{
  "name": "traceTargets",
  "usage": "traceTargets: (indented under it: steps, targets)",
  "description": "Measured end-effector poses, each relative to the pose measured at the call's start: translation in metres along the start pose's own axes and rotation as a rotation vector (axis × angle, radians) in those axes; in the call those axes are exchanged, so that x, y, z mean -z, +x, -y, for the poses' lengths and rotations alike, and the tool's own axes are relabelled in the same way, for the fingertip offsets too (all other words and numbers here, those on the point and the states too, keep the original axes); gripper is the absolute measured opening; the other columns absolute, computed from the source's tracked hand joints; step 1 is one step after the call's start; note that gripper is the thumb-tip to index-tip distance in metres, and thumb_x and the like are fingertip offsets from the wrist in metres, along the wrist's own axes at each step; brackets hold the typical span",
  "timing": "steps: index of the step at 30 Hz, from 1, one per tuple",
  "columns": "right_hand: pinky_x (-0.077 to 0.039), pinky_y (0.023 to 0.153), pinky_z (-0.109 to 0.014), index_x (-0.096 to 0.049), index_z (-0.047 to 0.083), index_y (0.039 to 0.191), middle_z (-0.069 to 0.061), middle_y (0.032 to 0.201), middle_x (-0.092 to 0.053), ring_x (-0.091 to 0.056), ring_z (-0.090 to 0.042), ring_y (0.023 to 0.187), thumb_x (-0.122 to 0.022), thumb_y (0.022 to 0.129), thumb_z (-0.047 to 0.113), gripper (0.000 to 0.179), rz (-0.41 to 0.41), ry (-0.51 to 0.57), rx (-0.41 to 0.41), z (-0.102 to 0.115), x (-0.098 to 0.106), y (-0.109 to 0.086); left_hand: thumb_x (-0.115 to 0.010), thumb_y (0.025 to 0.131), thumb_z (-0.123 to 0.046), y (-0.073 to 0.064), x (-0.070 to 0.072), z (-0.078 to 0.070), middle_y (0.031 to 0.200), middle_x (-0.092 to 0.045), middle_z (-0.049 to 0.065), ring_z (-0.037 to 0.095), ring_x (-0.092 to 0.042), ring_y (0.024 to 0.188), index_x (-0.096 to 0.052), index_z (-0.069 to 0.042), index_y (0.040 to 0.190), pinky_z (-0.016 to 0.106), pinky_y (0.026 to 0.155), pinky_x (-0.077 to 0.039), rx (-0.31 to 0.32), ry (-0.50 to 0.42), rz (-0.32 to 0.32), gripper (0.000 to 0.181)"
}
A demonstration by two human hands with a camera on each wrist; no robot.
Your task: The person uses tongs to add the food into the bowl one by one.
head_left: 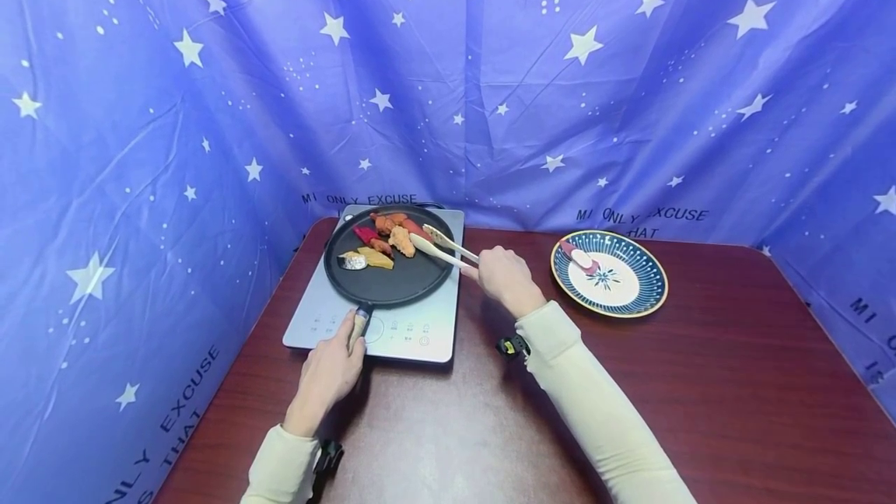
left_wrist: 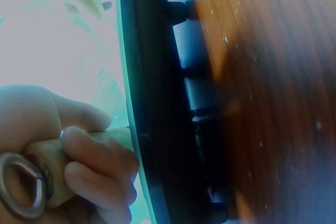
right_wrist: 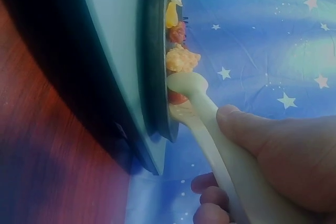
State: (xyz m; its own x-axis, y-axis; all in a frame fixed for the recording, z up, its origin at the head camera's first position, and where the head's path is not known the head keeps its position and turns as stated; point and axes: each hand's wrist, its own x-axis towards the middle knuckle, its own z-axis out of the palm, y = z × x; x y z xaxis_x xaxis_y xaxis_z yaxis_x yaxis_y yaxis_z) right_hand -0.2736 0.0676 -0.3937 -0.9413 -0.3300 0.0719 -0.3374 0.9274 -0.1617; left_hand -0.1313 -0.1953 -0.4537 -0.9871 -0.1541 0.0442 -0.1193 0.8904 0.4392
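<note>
My left hand (head_left: 329, 368) grips the wooden handle (head_left: 358, 327) of a round black frying pan (head_left: 388, 286); in the left wrist view its fingers curl round the handle (left_wrist: 55, 182), which ends in a metal ring. My right hand (head_left: 507, 278) holds cream-coloured tongs (head_left: 455, 257), their tips inside the pan around a reddish piece of food (right_wrist: 177, 98). Beside the tips lies a golden, crumbly fried piece (head_left: 402, 240). Farther left in the pan are red and brown pieces (head_left: 371, 238), a yellow piece (head_left: 376, 258) and a silvery-white piece (head_left: 352, 260).
Under the pan is a flat, pale induction cooker (head_left: 308, 325) with touch markings along its front. To the right, a blue-patterned plate (head_left: 651, 274) carries a dark red and white piece (head_left: 582, 258). A starry blue curtain (head_left: 462, 99) hangs behind the reddish-brown table (head_left: 721, 364).
</note>
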Motion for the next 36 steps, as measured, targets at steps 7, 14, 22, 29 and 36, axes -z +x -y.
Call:
traceTargets:
  steps: [7,14,22,29,36]
  targets:
    - [-0.047,0.055,-0.046,-0.059,0.005,0.072,-0.013,0.065,-0.057,-0.061,-0.034,0.062,-0.056,0.092,0.047,0.046,-0.048,0.004,-0.003,0.0,0.004,-0.006,-0.048,0.094,-0.028,-0.001,-0.001,0.001,0.104,-0.063,0.03,0.045,-0.062,0.081,-0.039,-0.012,0.145,0.053,0.066,-0.046,-0.007,0.0,-0.012,0.054]
    - [-0.045,0.053,-0.048,-0.058,0.003,0.079,-0.015,0.066,-0.056,-0.059,-0.037,0.061,-0.055,0.092,0.047,0.046,-0.137,0.012,-0.012,-0.012,0.017,-0.018,-0.047,0.094,-0.028,0.0,0.0,0.0,0.103,-0.063,0.03,0.045,-0.062,0.079,-0.039,-0.012,0.145,0.052,0.064,-0.046,-0.007,0.001,-0.006,0.054]
    - [-0.043,0.049,-0.049,-0.054,0.001,0.077,-0.015,0.06,-0.054,-0.056,-0.037,0.054,-0.056,0.091,0.046,0.047,-0.204,0.013,-0.004,-0.048,0.021,-0.034,-0.048,0.094,-0.028,0.001,-0.001,0.001,0.103,-0.063,0.029,0.044,-0.062,0.077,-0.039,-0.012,0.145,0.052,0.062,-0.046,-0.006,-0.001,-0.009,0.054]
    - [-0.042,0.05,-0.049,-0.054,0.002,0.077,-0.008,0.058,-0.051,-0.055,-0.036,0.054,-0.058,0.09,0.046,0.046,-0.172,0.042,-0.015,-0.076,0.022,-0.05,-0.048,0.094,-0.028,0.001,-0.001,0.001,0.101,-0.063,0.029,0.043,-0.062,0.075,-0.039,-0.012,0.145,0.051,0.061,-0.046,-0.003,0.005,-0.008,0.054]
    - [-0.042,0.051,-0.052,-0.053,0.004,0.077,-0.012,0.063,-0.052,-0.057,-0.037,0.06,-0.05,0.095,0.044,0.044,-0.153,0.086,-0.058,-0.103,0.02,-0.062,-0.048,0.093,-0.028,0.001,0.0,0.001,0.101,-0.063,0.029,0.044,-0.062,0.076,-0.039,-0.012,0.145,0.052,0.061,-0.046,-0.007,0.003,-0.013,0.054]
